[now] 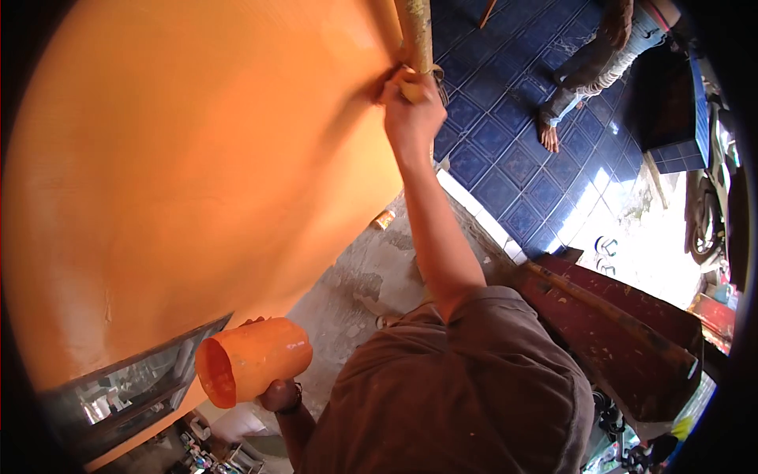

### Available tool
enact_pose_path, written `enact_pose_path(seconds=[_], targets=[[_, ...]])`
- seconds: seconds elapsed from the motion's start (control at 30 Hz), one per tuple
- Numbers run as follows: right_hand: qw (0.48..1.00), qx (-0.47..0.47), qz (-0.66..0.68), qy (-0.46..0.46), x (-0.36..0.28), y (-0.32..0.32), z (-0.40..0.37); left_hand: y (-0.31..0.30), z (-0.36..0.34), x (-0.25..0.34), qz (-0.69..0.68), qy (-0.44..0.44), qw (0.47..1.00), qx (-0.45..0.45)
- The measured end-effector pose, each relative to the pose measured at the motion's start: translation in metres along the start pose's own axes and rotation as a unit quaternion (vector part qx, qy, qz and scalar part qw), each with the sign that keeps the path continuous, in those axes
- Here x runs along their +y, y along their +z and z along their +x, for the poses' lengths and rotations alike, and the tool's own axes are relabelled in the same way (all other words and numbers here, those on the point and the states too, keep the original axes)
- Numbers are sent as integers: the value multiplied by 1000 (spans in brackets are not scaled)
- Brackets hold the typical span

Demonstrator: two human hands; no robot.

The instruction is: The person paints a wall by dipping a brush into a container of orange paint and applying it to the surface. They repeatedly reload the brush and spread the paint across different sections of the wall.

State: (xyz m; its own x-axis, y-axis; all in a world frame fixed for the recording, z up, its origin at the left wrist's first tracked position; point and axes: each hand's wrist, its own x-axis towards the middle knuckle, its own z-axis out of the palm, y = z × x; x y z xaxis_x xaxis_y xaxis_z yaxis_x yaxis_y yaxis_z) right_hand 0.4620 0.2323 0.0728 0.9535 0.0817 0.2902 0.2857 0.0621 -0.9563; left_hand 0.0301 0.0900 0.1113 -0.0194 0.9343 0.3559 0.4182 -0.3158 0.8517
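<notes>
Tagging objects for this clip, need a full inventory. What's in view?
wall: 1, orange, fills left and top
pole: 1, yellowish, against the wall, top centre
window: 1, dark frame, in the wall, lower left
ledge: 1, grey concrete, under the wall, centre
floor tiles: many, blue, upper right
other person: 1, barefoot, on the tiles, top right
boards: count unclear, dark red, right
cup: 1, orange, lower left
pale item: 1, yellowish, kind unclear, at the wall
shirt: 1, brown, bottom centre
left hand: 1, grips the cup
right hand: 1, raised to the wall beside the pole, closed on the pale item
</notes>
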Motion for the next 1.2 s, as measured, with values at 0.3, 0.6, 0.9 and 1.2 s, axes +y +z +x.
enact_pose_path(seconds=[0.3,0.6,0.9,1.2], targets=[[947,-26,308,-83,-160,-25,61,-6,-18,-3,2,-6,1000,-16],[883,-7,438,170,4,-13,-12,-15,-7,-10,24,-14,1000,-1],[991,-1,-72,-117,38,-19,-28,-5,14,-20,8,-3,1000,-10],[989,-33,-110,-98,-9,0,-15,5,21,-23,-16,11,1000,-14]])
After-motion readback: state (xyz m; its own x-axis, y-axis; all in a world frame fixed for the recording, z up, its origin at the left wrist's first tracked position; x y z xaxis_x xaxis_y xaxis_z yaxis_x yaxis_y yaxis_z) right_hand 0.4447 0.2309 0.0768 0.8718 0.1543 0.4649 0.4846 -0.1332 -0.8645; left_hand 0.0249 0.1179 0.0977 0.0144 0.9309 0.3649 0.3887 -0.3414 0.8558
